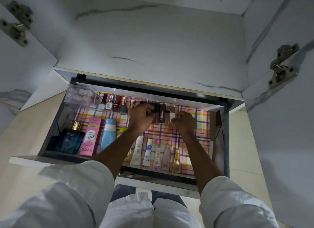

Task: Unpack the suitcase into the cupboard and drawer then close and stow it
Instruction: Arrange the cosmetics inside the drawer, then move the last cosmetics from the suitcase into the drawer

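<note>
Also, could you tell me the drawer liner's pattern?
Pink, yellow and purple plaid on the drawer liner, head view.

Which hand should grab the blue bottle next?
Probably the left hand. The blue bottle lies in the left half of the drawer, just beside the left forearm. The right hand is farther over, on the other side of the lipstick tubes.

Drawer liner [200, 126] is pink/yellow/purple plaid. Pond's BB cream box [91, 136] pink, lotion tube [108, 134] light blue, perfume bottle [69, 141] dark blue w/ gold cap. Cupboard shelf [153, 49] white marble w/ grey veins.
</note>
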